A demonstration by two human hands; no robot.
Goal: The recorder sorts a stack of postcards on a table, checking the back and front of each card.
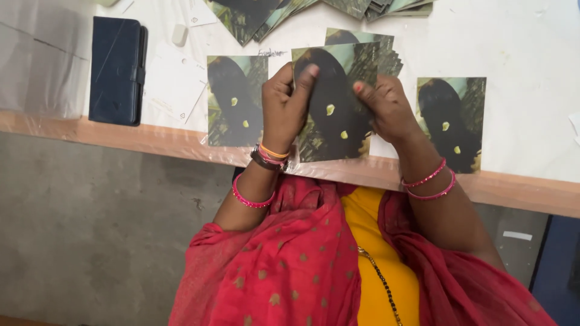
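A: What is nearest to the camera?

B: A red scarf (290, 265) with little gold dots is hanging over a yellow top (377, 265). Pink bangles (430, 184) are sitting on both arms.

A: What are the hands doing?

B: They are holding up one picture card (335, 105). The left hand (285, 105) is pinching its left edge, with fingers curling over the front. The right hand (386, 105) is pinching its right edge. Both hands are pressing on the card, not spreading out.

A: Where is that card?

B: It is standing up in the air, just above the near edge of the white table (525, 48), between two other cards.

A: Which other cards?

B: One card (232, 99) is lying flat to the left. Another card (456, 121) is lying flat to the right. A small stack (386, 51) is peeking out behind the held card.

A: And farther away?

B: A dark blue wallet case (116, 69) is lying at the far left. A fan of many cards (284, 15) is spreading along the top edge.
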